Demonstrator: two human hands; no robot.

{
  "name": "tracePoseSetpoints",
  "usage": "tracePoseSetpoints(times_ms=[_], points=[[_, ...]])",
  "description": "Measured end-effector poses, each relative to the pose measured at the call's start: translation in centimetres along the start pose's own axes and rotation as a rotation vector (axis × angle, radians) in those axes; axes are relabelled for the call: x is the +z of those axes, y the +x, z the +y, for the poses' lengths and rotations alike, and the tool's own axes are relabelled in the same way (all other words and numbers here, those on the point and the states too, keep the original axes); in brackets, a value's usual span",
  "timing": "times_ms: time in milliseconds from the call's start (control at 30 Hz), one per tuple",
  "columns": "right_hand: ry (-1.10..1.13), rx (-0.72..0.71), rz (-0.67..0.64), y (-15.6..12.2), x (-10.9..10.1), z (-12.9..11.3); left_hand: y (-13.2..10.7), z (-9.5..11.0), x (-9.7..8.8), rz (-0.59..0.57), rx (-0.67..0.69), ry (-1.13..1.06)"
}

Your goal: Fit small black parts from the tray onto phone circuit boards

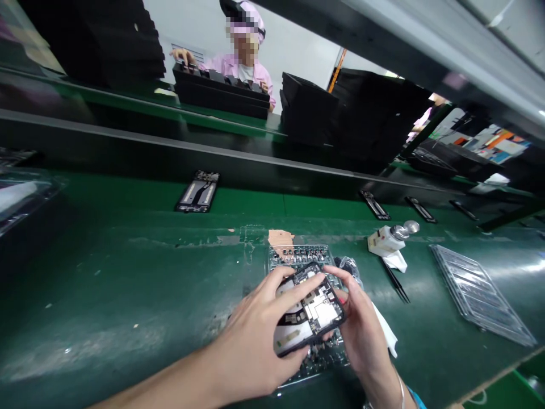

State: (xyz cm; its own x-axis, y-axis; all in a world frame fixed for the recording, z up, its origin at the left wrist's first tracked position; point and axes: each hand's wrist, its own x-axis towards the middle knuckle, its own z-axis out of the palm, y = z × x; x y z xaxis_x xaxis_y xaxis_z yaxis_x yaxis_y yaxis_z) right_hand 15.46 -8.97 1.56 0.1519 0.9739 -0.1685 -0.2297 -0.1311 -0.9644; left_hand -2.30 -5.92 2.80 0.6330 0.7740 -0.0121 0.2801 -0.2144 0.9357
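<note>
An opened smartphone [321, 309] with its circuit board showing is held tilted above the bench. My left hand [255, 321] grips its left side, with the index finger lying across the board. My right hand [360, 318] holds the right end, fingertips at the top edge and underneath. Below the phone lies a clear plastic tray [298, 378] filled with small dark parts, partly hidden by my hands. A torn piece of brown paper [281, 238] shows at the tray's far edge.
A white dispenser bottle [385, 241] stands right of the tray, beside black tweezers [395, 281]. Stacked clear trays [481, 295] lie farther right. More opened phones, one left [198, 192], rest along the back ledge. A co-worker [244, 62] handles black boxes [221, 91] behind the shelf.
</note>
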Motion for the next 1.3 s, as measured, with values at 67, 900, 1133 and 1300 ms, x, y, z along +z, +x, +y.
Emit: tracePoseSetpoints(times_ms=[67, 900, 1133, 1300], points=[[-0.065, -0.079, 0.017, -0.1, -0.2, -0.1, 0.5, -0.1, -0.5, -0.167, 0.029, -0.429], [-0.261, -0.109, 0.023, -0.7, -0.2, 0.6, 1.9, -2.4, -0.1, -0.649, -0.19, -1.367], [-0.363, -0.123, 0.048, -1.1, 0.2, 0.4, 2.1, -3.9, 1.4, -0.819, -0.205, -1.385], [-0.364, -0.148, 0.076, -1.4, 0.5, 0.5, 2.0, -4.3, 1.6, -0.901, -0.235, -1.393]])
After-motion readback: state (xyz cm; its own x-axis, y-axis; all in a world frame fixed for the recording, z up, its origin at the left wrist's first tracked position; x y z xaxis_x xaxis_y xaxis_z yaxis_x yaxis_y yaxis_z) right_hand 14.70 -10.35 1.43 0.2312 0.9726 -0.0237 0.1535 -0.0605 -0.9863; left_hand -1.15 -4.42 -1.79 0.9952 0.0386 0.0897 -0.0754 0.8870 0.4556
